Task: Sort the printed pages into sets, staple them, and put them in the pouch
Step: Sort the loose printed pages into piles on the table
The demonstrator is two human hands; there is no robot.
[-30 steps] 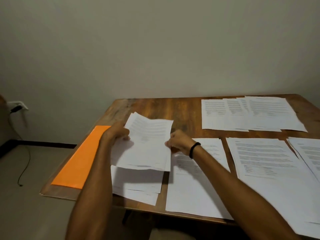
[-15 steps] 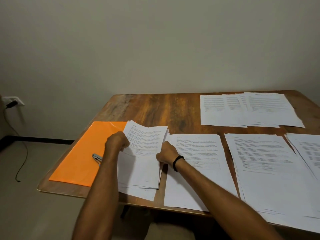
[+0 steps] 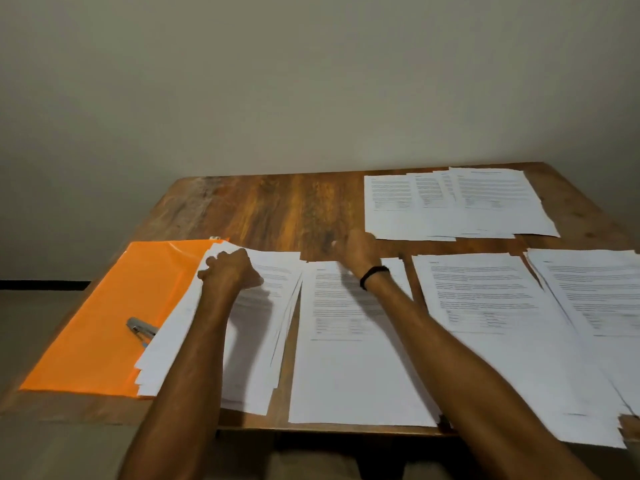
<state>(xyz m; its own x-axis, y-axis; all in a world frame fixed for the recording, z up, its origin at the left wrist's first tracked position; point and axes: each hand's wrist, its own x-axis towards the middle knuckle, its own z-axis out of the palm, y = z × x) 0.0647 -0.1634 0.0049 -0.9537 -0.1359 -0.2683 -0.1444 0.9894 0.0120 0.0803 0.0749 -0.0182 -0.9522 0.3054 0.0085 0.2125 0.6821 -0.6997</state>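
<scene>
Left hand (image 3: 230, 271) curled, gripped top edge of fanned page stack (image 3: 252, 358). Stack lay on counter (image 3: 270, 209), overlapping right side of orange pouch (image 3: 104, 323). On pouch: silver stapler (image 3: 140, 329), touching stack's left edge. Right hand (image 3: 358, 251) at far end of neighbouring page stack (image 3: 346, 375); blurred, couldn't tell open or closed. Third page stack (image 3: 502, 323) just right. Spread pages (image 3: 450, 209) far right on counter.

1 head-worn view looks forward and down, close over the brown wooden worktop (image 3: 277, 216), facing a plain beige wall (image 3: 311, 81).
</scene>
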